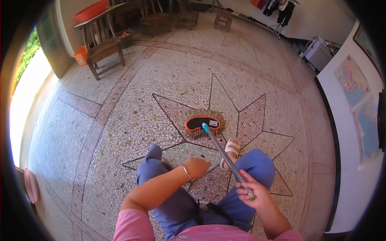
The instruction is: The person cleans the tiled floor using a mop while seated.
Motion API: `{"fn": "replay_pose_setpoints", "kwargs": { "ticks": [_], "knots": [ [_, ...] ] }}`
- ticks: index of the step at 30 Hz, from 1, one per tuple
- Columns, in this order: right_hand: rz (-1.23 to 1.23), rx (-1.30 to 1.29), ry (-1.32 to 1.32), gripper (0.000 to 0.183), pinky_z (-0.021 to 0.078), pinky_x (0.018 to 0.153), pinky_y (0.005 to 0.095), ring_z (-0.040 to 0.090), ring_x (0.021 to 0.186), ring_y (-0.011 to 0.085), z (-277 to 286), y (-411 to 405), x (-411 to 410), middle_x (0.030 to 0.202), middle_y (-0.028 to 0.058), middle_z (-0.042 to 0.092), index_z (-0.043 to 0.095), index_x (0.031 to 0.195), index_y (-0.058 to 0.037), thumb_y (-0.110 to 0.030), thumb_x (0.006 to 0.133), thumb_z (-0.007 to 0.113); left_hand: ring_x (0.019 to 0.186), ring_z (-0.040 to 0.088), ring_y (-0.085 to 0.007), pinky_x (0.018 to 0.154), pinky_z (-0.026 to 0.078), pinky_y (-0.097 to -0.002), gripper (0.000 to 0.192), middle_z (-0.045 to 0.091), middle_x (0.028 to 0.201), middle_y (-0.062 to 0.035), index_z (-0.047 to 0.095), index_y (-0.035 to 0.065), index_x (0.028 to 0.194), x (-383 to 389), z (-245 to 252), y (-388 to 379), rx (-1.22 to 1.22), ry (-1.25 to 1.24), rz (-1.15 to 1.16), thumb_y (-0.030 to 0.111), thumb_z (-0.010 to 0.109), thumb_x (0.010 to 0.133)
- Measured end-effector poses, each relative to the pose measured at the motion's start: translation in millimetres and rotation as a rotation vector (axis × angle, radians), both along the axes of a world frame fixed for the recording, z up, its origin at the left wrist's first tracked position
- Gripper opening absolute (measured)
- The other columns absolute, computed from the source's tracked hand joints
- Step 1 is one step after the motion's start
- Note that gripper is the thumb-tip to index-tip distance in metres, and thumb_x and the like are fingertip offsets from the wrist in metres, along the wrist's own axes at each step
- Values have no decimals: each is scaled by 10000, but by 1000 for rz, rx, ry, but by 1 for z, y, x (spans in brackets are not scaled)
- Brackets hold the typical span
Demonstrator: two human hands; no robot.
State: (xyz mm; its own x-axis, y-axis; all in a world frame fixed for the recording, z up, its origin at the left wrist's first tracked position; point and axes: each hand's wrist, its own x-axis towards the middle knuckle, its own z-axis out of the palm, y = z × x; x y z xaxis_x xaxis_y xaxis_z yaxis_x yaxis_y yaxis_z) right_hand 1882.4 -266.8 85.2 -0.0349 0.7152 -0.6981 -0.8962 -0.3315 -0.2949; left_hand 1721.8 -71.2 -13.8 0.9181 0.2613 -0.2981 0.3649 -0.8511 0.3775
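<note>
My right hand [252, 189] grips the grey pole [224, 152] of a mop close to its end. From there the pole slants up and left to a teal-and-white joint [205, 126] on the mop head [202, 123]. The head is a pad of tan string fringe around a dark centre with red edging and a small white label, flat on the terrazzo floor [135, 114]. Left of the pole and apart from it is my left hand [197, 167], its back towards me and a bracelet [186, 171] on the wrist. Its fingers look curled, their undersides hidden.
A wooden chair [105, 54] stands at the upper left beside an orange bucket [81, 56], with a red basin [91, 11] above. A clothes rack [280, 27] and white cabinet [319, 54] are far right. A pink basin [31, 184] is at the left. Wall maps [351, 81] hang right.
</note>
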Motion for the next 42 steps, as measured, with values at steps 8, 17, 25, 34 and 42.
{"fn": "replay_pose_setpoints", "kwargs": {
  "ticks": [8, 17, 25, 34, 42],
  "knots": [
    [-67, 123, 1, 514, 357, 456, 222, 454, 607, 128, -39, 77, 25, 876, 132, 485, 362, 1302, -217, 8, 848, 452, 783, 633, -312, 632, 495, -443, 311, 636, 816, -133, 541, 105, 1050, 12, -7, -20, -84, 115, -121, 269, 563, 787],
    [-52, 157, -199, 569, 355, 436, 254, 462, 546, 132, -113, 247, 67, 777, 92, 514, 290, 1331, -224, -31, 842, 510, 843, 626, -299, 676, 492, -434, 373, 634, 883, -120, 527, 122, 1110, 30, -21, 10, -101, 221, -17, 306, 589, 791],
    [68, 136, -169, 677, 343, 434, 256, 435, 516, 130, -146, 273, 90, 727, 48, 469, 190, 1365, -386, -58, 855, 491, 903, 610, -311, 713, 486, -435, 407, 631, 955, -123, 513, 123, 1150, 40, -49, 42, -104, 220, 77, 314, 587, 798],
    [223, 24, -135, 633, 341, 441, 234, 404, 517, 111, -78, 140, 65, 749, 34, 452, 228, 1359, -433, -76, 887, 453, 897, 612, -318, 717, 486, -445, 359, 633, 931, -142, 532, 112, 1099, 46, -33, 61, -110, 171, 175, 309, 573, 801],
    [366, -25, -42, 611, 346, 449, 249, 418, 529, 118, -28, 112, 96, 741, 36, 454, 235, 1368, -424, -76, 907, 435, 859, 624, -321, 683, 491, -454, 356, 633, 894, -128, 526, 103, 1086, 50, -7, 52, -91, 174, 178, 320, 579, 808]
  ]
}}
